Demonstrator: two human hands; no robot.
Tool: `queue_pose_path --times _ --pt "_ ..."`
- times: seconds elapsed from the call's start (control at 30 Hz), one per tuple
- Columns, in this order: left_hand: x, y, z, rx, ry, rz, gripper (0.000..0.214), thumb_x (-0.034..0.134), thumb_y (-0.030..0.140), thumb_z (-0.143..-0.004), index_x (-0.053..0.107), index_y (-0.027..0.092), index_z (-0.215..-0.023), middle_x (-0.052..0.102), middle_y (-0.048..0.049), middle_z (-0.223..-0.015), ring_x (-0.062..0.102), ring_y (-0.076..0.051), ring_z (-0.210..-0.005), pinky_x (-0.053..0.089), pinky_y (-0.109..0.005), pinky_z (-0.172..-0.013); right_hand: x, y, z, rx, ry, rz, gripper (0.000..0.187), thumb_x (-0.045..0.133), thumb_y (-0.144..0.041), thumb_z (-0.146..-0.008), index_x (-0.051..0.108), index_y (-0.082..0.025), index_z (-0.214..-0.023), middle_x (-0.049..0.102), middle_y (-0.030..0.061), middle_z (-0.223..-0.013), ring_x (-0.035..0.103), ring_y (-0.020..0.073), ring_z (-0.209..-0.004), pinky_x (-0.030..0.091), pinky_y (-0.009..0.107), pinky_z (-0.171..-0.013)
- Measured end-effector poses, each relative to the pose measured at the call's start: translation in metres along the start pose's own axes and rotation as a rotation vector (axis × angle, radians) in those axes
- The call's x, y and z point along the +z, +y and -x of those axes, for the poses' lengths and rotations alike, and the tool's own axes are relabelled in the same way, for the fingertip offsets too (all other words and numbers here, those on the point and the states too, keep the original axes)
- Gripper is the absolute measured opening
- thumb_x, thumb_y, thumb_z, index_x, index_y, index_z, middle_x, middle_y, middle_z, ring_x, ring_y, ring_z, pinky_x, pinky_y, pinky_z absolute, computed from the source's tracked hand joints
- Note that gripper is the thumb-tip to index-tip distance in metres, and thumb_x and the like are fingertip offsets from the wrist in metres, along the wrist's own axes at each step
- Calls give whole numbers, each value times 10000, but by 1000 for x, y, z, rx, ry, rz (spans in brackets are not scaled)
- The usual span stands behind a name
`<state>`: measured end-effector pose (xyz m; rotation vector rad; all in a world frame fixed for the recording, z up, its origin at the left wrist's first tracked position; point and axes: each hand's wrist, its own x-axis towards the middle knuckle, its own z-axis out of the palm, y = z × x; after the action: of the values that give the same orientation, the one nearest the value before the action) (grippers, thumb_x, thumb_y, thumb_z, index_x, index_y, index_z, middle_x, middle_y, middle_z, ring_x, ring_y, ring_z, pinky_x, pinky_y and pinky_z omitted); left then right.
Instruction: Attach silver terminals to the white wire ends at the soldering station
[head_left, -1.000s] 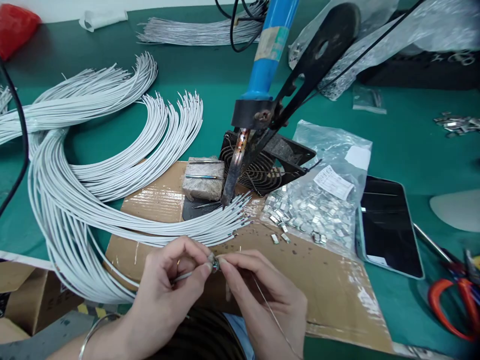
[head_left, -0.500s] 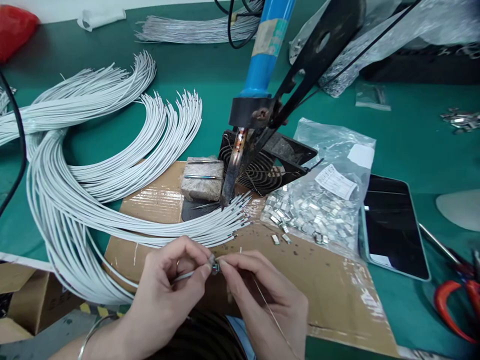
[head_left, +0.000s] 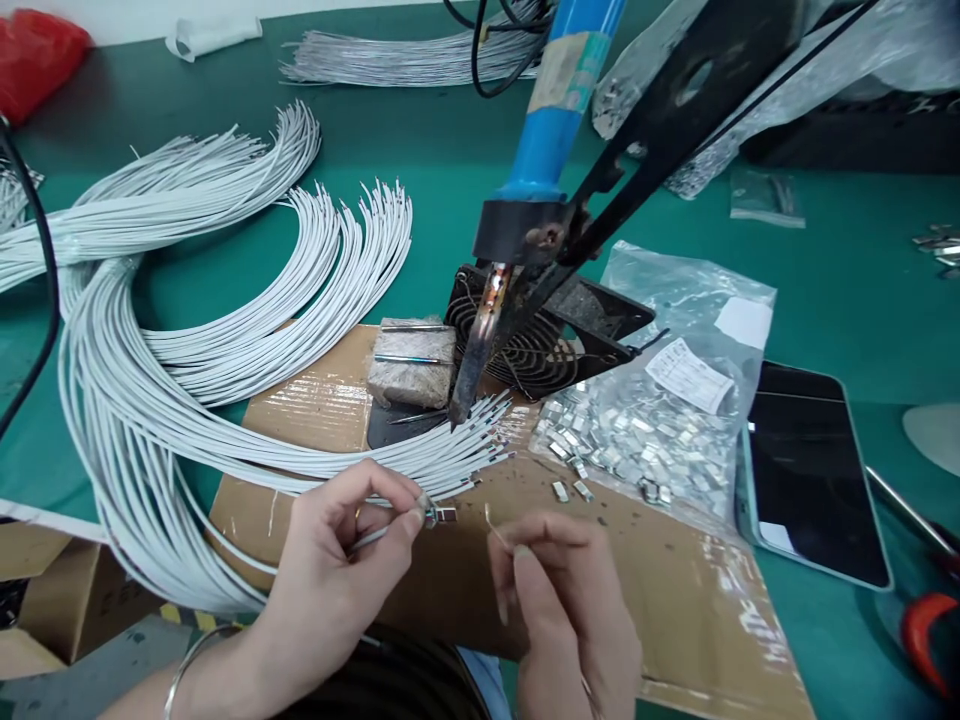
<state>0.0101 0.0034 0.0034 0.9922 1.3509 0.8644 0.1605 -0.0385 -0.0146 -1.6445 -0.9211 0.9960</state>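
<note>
My left hand pinches the end of a white cable. A small metal connector sticks out past its fingertips at that cable's end. My right hand is closed on a thin solder wire, whose short bent tip points up, apart from the connector. Above both hands a blue soldering iron is held in a black metal bracket, tip down. Its dark tip is over the ends of a bundle of white cables.
Brown cardboard lies under the hands. A small fan and a fibrous block stand behind the iron tip. To the right are a plastic bag of metal connectors, a phone and red-handled pliers.
My right hand has drawn back right and down from the connector, taking the solder wire with it. More of the connector now shows. The view has shifted slightly.
</note>
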Motion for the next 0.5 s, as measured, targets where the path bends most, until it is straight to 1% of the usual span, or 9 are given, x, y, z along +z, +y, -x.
queue_pose_path --times 0.03,0.07,0.1,0.17,0.2,0.27,0.33,0.4,0.5 --pt "0 0 -1 1 5 -3 154 711 230 -945 682 185 -800 651 -6 -844 328 -65 -527 219 -245 -492 -2 0 -2 -16 -10 3 275 512 -355 -1084 556 -250 -834 476 -53 -649 395 136 -545 308 277 -520" --pt "0 0 -2 4 7 -2 155 711 231 -945 679 185 -800 648 -6 -843 331 -65 -528 219 -246 -492 -3 0 -3 -42 -25 3 334 521 -343 -1080 502 -244 -761 452 -46 -668 386 136 -560 301 277 -519" --pt "0 0 -3 7 11 -1 155 710 230 -944 676 184 -800 648 -7 -849 333 -65 -529 218 -246 -492 -4 0 -5 -79 -41 -1 355 530 -320 -1076 478 -239 -734 462 -37 -700 403 136 -585 311 272 -529" --pt "1 0 -6 9 20 -5 159 710 235 -943 673 182 -798 653 -13 -874 329 -64 -532 215 -248 -492 -4 -1 -7 -158 -61 -23 303 555 -256 -1057 507 -236 -758 567 -7 -828 520 140 -687 400 251 -608" --pt "1 1 -7 8 23 -7 163 707 240 -944 671 180 -797 654 -16 -882 324 -63 -533 212 -249 -491 -3 -2 -7 -189 -59 -30 265 575 -222 -1042 531 -239 -782 629 11 -919 591 151 -771 456 247 -687" --pt "2 3 -9 -2 20 -13 171 701 242 -943 663 176 -789 653 -18 -876 314 -64 -534 209 -250 -491 -2 -3 -8 -234 -58 -55 212 609 -169 -1013 577 -248 -820 708 47 -1091 686 193 -954 529 285 -873" --pt "3 5 -10 -11 9 -14 172 696 233 -937 653 174 -781 651 -16 -849 314 -66 -533 215 -249 -492 1 -4 -8 -251 -66 -92 192 645 -141 -987 610 -251 -834 757 82 -1168 729 238 -1055 561 347 -972" --pt "4 7 -11 -6 12 -8 171 697 230 -933 651 174 -778 655 -16 -839 330 -69 -538 229 -246 -494 3 -4 -8 -239 -69 -117 184 679 -142 -969 634 -247 -825 802 95 -1141 769 247 -1024 602 352 -954" --pt "5 10 -12 6 27 -5 159 703 226 -923 660 175 -778 670 -22 -839 370 -75 -545 259 -237 -493 5 -4 -9 -206 -41 -116 200 704 -169 -963 633 -241 -790 841 78 -1068 801 212 -909 636 296 -884"
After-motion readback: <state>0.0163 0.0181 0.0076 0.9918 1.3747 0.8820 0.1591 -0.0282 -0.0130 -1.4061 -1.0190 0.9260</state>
